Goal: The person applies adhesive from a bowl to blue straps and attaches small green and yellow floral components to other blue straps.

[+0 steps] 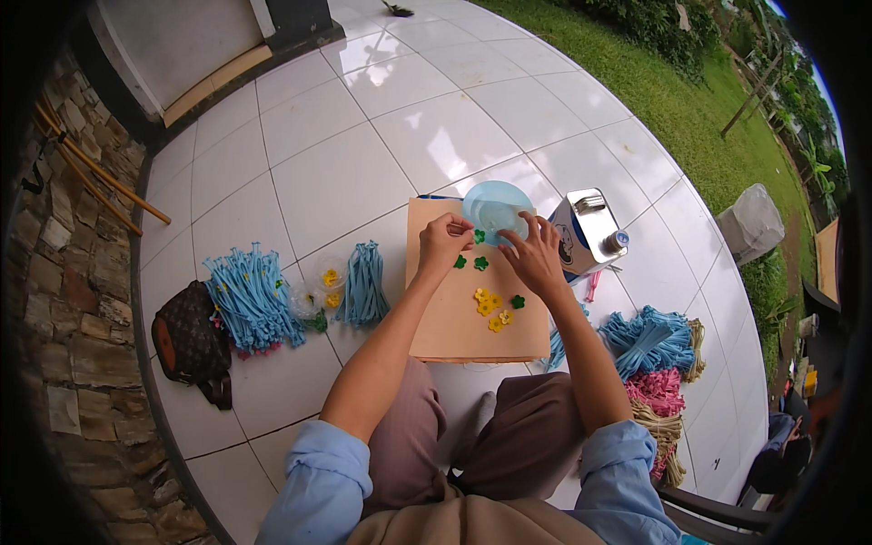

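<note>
My left hand (445,243) is over the upper left of a tan board (445,327), thumb and fingertips pressed together in a pinch. A green flower-shaped piece (480,236) is right at those fingertips; whether they grip it I cannot tell. My right hand (536,252) is beside the near right rim of a light blue plastic bowl (490,193), fingers apart and bent downward. Between and below my hands lie more green flower pieces (480,263) and a cluster of yellow flower pieces (487,298). Part of the bowl's near rim is behind my fingers.
A rectangular metal can (586,227) stands right of the board. Blue bundles (649,338) and pink bundles (656,392) lie at the right. On the left are more blue bundles (254,295), clear bags with yellow pieces (329,280) and a brown backpack (191,334).
</note>
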A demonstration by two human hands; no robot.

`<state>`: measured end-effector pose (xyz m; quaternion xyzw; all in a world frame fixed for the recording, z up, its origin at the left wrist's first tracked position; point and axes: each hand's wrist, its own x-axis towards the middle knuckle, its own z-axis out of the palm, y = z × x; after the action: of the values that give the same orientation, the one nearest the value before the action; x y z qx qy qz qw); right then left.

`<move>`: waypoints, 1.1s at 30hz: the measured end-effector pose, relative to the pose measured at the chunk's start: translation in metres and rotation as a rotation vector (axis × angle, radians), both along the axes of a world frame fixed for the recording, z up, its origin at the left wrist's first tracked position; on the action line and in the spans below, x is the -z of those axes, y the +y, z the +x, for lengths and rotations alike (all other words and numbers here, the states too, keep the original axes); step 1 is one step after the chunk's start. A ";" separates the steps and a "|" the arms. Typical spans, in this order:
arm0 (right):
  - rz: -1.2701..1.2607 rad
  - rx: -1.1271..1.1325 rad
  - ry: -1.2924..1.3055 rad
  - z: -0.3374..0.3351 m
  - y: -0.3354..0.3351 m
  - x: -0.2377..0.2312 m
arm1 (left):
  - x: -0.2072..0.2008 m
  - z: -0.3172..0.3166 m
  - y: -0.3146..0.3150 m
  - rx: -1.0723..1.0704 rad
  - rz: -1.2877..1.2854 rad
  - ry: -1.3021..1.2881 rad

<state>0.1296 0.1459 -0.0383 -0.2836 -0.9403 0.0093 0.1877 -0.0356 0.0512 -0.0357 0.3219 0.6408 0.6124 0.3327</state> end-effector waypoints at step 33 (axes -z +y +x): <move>0.052 -0.227 0.210 -0.006 -0.018 -0.043 | -0.012 0.006 -0.003 0.004 -0.037 -0.434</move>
<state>0.1235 0.1275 0.0047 -0.1678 -0.9415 0.0359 0.2899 -0.0298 0.0484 -0.0233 0.1775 0.5645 0.6549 0.4700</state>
